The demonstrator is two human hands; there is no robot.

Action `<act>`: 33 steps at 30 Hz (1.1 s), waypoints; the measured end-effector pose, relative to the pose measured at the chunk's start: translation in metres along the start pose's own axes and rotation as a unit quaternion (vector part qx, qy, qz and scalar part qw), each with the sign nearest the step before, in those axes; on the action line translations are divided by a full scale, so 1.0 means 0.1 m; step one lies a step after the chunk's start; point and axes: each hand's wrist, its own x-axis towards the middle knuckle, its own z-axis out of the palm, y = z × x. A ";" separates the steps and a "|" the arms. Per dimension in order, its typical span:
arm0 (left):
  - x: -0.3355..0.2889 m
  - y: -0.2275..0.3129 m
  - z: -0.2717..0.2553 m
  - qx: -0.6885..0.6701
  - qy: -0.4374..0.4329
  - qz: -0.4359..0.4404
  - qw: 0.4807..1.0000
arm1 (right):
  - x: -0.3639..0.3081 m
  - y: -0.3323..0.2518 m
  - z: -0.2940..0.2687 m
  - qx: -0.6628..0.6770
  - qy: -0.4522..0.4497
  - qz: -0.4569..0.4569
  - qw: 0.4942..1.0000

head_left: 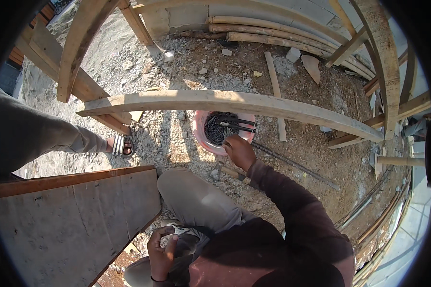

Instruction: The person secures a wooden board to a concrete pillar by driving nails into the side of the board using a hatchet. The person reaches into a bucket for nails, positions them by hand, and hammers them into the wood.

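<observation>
Top [234,260]: dark maroon-brown, plain cloth, near-black in the shaded parts, redder where light catches it. Right sleeve [297,198]: long, same dark colour, loose, creased along the arm, faded reddish patch near the shoulder, ends at the wrist. Right grip [240,152]: bare. Left grip [162,251]: bare too, narrow dark edge at the wrist, cuff or band, can't tell which. Trousers [196,193]: grey-beige, rounded and fairly smooth over the knee, wrinkled toward the hip.

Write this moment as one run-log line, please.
right hand: at near rim of pink bucket, grip unclear | left hand: half-curled, grip unclear | inside bucket: dark nails, black-handled tool
</observation>
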 end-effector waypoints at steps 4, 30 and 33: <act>-0.08 -0.18 0.08 -0.046 0.017 -0.078 0.996 | 0.74 0.28 0.33 -0.097 -0.144 0.021 0.985; -0.09 -0.47 0.00 -0.018 0.022 -0.124 0.992 | 0.97 0.66 1.16 -0.304 -0.111 0.017 0.946; -0.20 -0.33 0.04 0.044 0.003 -0.120 0.992 | 0.89 0.66 1.09 -0.225 -0.100 -0.061 0.967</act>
